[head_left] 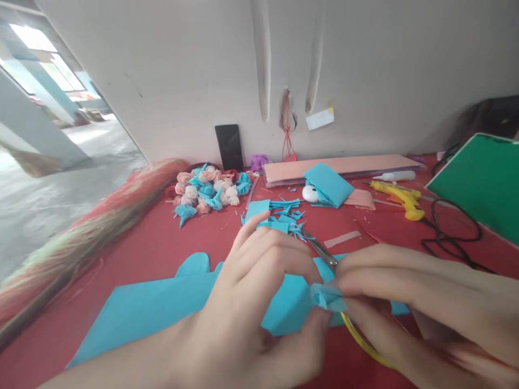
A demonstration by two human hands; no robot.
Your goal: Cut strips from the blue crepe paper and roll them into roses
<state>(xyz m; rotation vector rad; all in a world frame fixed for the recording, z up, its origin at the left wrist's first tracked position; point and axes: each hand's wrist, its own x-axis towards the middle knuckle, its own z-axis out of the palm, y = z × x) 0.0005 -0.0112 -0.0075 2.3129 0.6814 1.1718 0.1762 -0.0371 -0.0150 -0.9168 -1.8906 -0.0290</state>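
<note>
Your left hand (248, 302): bare, slim-fingered. Your left forearm (141, 354): bare as far as visible. Your right hand (425, 292): bare, long-fingered, slightly blurred.

Clock directions refer to the center of the view. At 12 o'clock, a pale wall (182, 65) stands behind the red surface (150, 243). At 11 o'clock, a black phone (229, 147) leans upright against the wall. At 1 o'clock, a red string (287, 127) hangs beside a white label (319, 120) with yellow tape. At 3 o'clock: green board (482, 186), tilted. Between 2 and 3 o'clock: dark bag (488, 121), partly hidden. At 10 o'clock: bright windows (60, 73). At 9 o'clock: straw broom (34, 162) on the floor (107, 167).
</note>
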